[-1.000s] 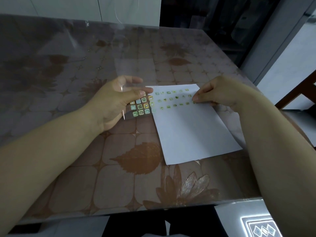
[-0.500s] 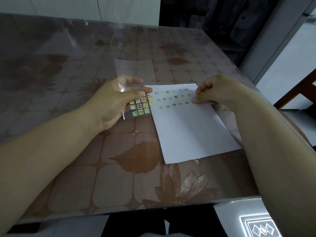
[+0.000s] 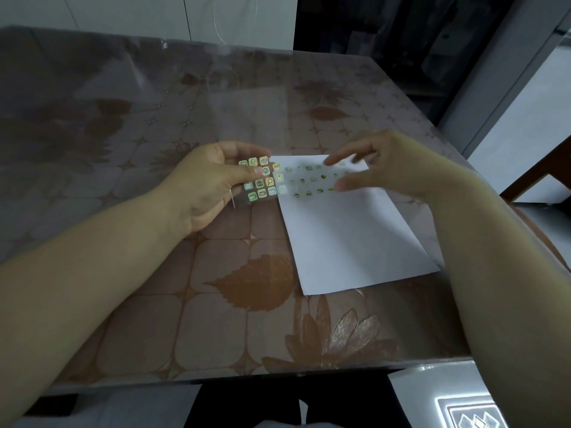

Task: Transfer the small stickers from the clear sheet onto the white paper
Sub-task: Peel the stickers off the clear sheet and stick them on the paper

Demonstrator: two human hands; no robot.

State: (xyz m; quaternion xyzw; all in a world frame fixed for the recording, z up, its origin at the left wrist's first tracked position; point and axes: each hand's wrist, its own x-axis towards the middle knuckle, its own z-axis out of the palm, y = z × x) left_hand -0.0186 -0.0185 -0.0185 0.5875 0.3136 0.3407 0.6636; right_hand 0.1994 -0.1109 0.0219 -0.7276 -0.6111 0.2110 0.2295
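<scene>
- Head view: the counter [image 3: 154, 319] is glossy, with a clear plastic cover over a brown print of rounded tiles, leaves and a flower.
- White paper [image 3: 349, 236]: flat matte rectangle lying skewed on the counter, right of centre.
- Placed stickers [image 3: 309, 180]: tiny rounded squares, green and yellow, in rows across the paper's far end.
- Clear sheet [image 3: 261, 193]: thin, see-through film held at the paper's far left corner, its right edge overlapping the paper.
- Unpeeled stickers [image 3: 269, 181]: a tight grid on the sheet, rounded squares with small icon prints.
- Left hand [image 3: 207, 186]: pinches the sheet, thumb clamped on its face, fingers curled behind it.
- Right hand [image 3: 392, 168]: above the paper's far end, fingers [image 3: 340, 157] straight and spread apart. It is blurred, so it probably holds nothing; cannot tell if it touches the paper.
</scene>
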